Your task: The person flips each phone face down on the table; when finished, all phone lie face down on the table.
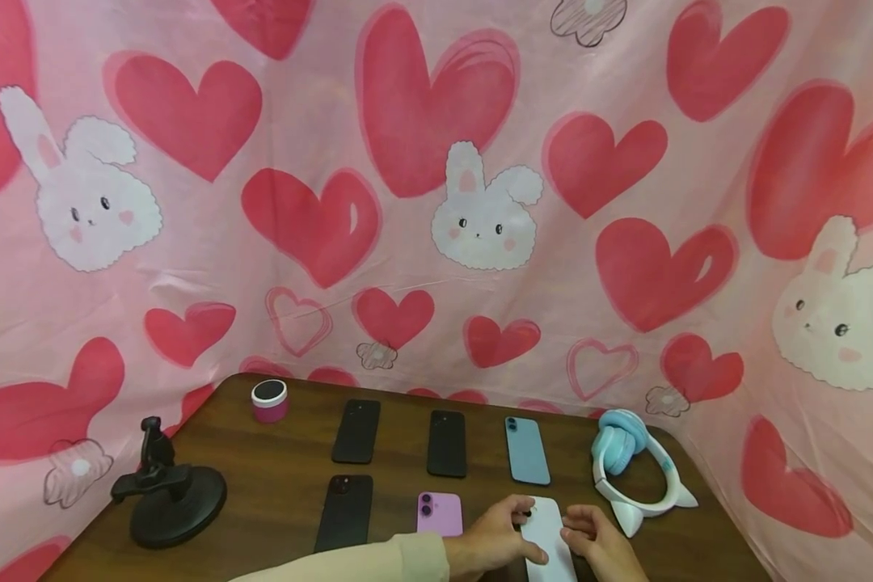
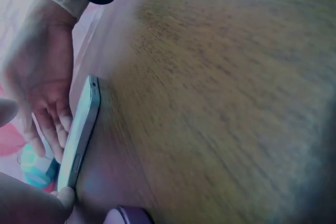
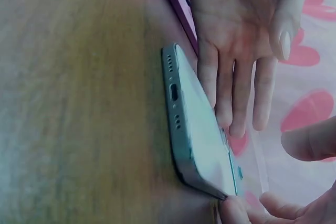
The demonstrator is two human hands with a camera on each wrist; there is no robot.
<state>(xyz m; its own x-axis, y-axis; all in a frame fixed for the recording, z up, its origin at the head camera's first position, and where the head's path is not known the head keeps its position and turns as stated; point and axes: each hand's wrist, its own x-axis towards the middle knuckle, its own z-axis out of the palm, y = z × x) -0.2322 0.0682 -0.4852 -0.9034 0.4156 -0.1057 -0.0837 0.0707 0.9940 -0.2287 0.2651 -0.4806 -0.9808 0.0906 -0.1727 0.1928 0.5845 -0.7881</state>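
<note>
A white phone (image 1: 549, 540) lies back up on the wooden table, between my two hands at the near edge of the head view. My left hand (image 1: 496, 533) is over its left side, fingertips by the camera end and thumb across the back. In the right wrist view the fingers of that left hand (image 3: 239, 61) stretch out straight. My right hand (image 1: 598, 540) is at the phone's right edge, fingers bent loosely. One right fingertip (image 3: 233, 211) meets the phone's corner, while the thumb (image 3: 312, 140) stands apart. The charging port shows on the phone's end (image 3: 174, 92).
A pink phone (image 1: 440, 515) and a black phone (image 1: 345, 513) lie to the left. Behind are two black phones (image 1: 356, 431) and a blue phone (image 1: 527, 450). Cat-ear headphones (image 1: 636, 511) are at right, a black stand (image 1: 178, 505) and pink-and-white cylinder (image 1: 269, 402) at left. Heart-patterned cloth (image 1: 407, 267) surrounds the table.
</note>
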